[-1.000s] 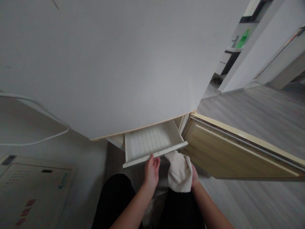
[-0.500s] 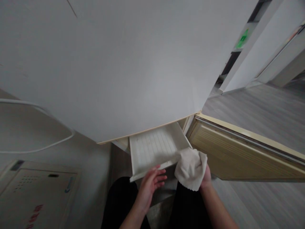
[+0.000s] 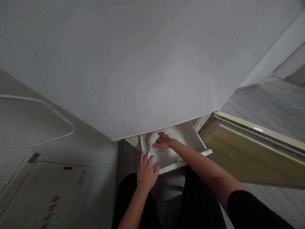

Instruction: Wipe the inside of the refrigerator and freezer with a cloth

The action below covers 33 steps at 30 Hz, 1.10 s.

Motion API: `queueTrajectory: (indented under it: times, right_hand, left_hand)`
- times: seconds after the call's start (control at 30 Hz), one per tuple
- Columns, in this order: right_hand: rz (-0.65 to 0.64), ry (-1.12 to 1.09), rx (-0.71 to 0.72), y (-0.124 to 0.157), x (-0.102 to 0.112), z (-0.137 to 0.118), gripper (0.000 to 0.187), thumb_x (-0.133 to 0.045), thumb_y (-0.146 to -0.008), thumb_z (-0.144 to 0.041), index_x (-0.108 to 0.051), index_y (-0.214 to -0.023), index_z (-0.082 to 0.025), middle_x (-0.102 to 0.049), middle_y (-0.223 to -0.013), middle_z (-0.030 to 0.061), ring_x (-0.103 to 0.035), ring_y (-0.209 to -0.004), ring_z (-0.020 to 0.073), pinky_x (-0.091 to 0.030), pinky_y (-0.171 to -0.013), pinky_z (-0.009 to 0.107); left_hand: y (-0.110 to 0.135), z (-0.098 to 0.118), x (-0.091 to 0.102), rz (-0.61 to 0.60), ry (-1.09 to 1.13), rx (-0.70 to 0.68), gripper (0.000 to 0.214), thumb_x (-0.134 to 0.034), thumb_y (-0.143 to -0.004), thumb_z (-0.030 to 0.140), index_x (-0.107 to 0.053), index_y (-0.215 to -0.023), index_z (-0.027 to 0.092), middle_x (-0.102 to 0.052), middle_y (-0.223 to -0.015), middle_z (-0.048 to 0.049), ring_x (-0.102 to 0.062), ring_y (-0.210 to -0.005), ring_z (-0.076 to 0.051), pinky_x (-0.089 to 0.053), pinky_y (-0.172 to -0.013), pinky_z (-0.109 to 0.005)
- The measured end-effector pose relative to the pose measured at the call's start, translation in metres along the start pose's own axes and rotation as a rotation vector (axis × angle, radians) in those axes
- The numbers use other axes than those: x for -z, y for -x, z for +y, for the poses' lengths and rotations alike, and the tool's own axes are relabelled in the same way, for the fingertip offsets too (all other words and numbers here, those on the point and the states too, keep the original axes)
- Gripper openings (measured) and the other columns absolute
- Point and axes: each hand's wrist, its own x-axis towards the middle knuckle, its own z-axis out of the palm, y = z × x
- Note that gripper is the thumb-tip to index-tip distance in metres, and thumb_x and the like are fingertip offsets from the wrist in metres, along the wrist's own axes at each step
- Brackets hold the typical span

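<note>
A white drawer [image 3: 200, 148] is pulled out from under the large white appliance body. Inside it, toward the left and back, lies a pale cloth [image 3: 153, 137], partly covered by my right hand [image 3: 164, 142]. That hand is flat on the cloth with its fingers spread, pressing it against the drawer's bottom. At the drawer's front left corner is my left hand [image 3: 147, 171], its fingers stretched out and apart on or just over the front edge. Whether they touch the edge I cannot tell.
An open door [image 3: 250, 149] with a yellowed inner side stands right of the drawer. The big white panel [image 3: 143, 63] fills the space above. At left are a white cable [image 3: 52, 116] and a wall box [image 3: 57, 184] with red lettering. Grey wood-look floor [image 3: 267, 98] lies at right.
My right hand has carried the cloth from the drawer's front right into the drawer and now lies flat on it. My left hand has shifted to the front left corner. The view has turned slightly.
</note>
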Motion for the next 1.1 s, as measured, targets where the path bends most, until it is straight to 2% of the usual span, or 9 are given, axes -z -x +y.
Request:
queueTrajectory:
  times: [0.07, 0.1, 0.23, 0.33, 0.53, 0.67, 0.87, 1.0, 1.1]
  right_hand:
    - [0.016, 0.108, 0.001, -0.026, -0.014, -0.012, 0.077, -0.057, -0.092, -0.063, -0.043, -0.156, -0.022, -0.012, -0.167, 0.0170, -0.004, -0.155, 0.0400, -0.012, -0.123, 0.057]
    - [0.061, 0.140, 0.011, -0.035, -0.020, -0.016, 0.081, -0.061, -0.090, -0.060, -0.037, -0.158, -0.023, -0.012, -0.167, 0.0174, -0.005, -0.155, 0.0401, -0.011, -0.123, 0.057]
    - [0.273, 0.281, 0.090, -0.058, -0.030, -0.023, 0.077, -0.069, -0.085, -0.049, -0.046, -0.152, -0.020, -0.035, -0.157, 0.0200, -0.029, -0.147, 0.0404, -0.022, -0.119, 0.058]
    - [0.280, 0.322, 0.142, -0.065, -0.029, -0.023, 0.080, -0.070, -0.082, -0.049, -0.045, -0.152, -0.021, -0.037, -0.156, 0.0192, -0.034, -0.143, 0.0397, -0.028, -0.116, 0.060]
    - [0.243, 0.251, 0.067, -0.070, -0.036, -0.010, 0.095, -0.064, -0.081, -0.068, -0.031, -0.161, -0.028, -0.019, -0.166, 0.0136, -0.015, -0.152, 0.0434, -0.004, -0.115, 0.074]
    - [0.251, 0.191, 0.027, -0.071, -0.036, 0.014, 0.104, -0.057, -0.081, -0.077, -0.018, -0.164, -0.030, -0.014, -0.168, 0.0114, -0.006, -0.154, 0.0424, 0.006, -0.117, 0.069]
    - [0.269, 0.144, -0.195, -0.039, -0.015, 0.081, 0.104, -0.053, -0.081, -0.082, -0.021, -0.164, -0.029, -0.011, -0.169, 0.0100, 0.002, -0.154, 0.0419, 0.008, -0.119, 0.065]
    - [0.255, 0.100, -0.352, -0.008, -0.004, 0.124, 0.115, -0.057, -0.080, -0.080, -0.007, -0.166, -0.023, 0.009, -0.168, 0.0125, 0.012, -0.154, 0.0415, -0.002, -0.123, 0.057]
    - [0.213, 0.064, -0.425, -0.001, 0.000, 0.133, 0.121, -0.058, -0.080, -0.080, 0.004, -0.165, -0.021, 0.021, -0.165, 0.0151, 0.017, -0.152, 0.0411, -0.010, -0.123, 0.057]
  left_hand:
    - [-0.001, -0.001, 0.001, 0.001, 0.007, -0.012, 0.033, -0.051, -0.097, 0.036, -0.065, -0.119, 0.016, -0.051, -0.149, -0.0162, -0.021, -0.153, -0.034, -0.046, -0.113, -0.052]
    - [-0.001, -0.002, 0.001, 0.003, 0.012, -0.014, 0.032, -0.051, -0.096, 0.036, -0.065, -0.117, 0.016, -0.052, -0.147, -0.0160, -0.021, -0.153, -0.035, -0.045, -0.113, -0.052]
    - [-0.001, -0.004, 0.000, 0.033, 0.046, -0.014, 0.029, -0.053, -0.095, 0.035, -0.066, -0.113, 0.016, -0.056, -0.142, -0.0158, -0.021, -0.153, -0.035, -0.045, -0.114, -0.051]
    - [-0.001, -0.003, 0.000, 0.042, 0.069, -0.028, 0.026, -0.053, -0.095, 0.033, -0.066, -0.110, 0.016, -0.057, -0.139, -0.0157, -0.021, -0.153, -0.035, -0.046, -0.114, -0.051]
    - [-0.001, -0.002, -0.001, 0.046, 0.073, -0.006, 0.030, -0.054, -0.094, 0.032, -0.061, -0.119, 0.017, -0.059, -0.137, -0.0133, -0.018, -0.154, -0.032, -0.042, -0.117, -0.050]
    - [-0.002, -0.001, 0.000, 0.025, 0.062, -0.001, 0.033, -0.054, -0.094, 0.031, -0.059, -0.123, 0.017, -0.058, -0.138, -0.0127, -0.017, -0.155, -0.031, -0.042, -0.118, -0.049]
    - [-0.002, 0.000, 0.003, 0.024, 0.058, -0.001, 0.031, -0.054, -0.095, 0.032, -0.061, -0.121, 0.018, -0.060, -0.136, -0.0129, -0.019, -0.154, -0.033, -0.041, -0.118, -0.050]
    - [-0.002, 0.000, 0.001, 0.038, 0.070, -0.002, 0.030, -0.055, -0.094, 0.033, -0.061, -0.119, 0.019, -0.060, -0.135, -0.0121, -0.019, -0.154, -0.033, -0.041, -0.118, -0.050]
    - [-0.002, 0.000, 0.001, 0.042, 0.070, -0.003, 0.030, -0.055, -0.094, 0.033, -0.062, -0.120, 0.018, -0.061, -0.134, -0.0121, -0.017, -0.154, -0.034, -0.040, -0.119, -0.050]
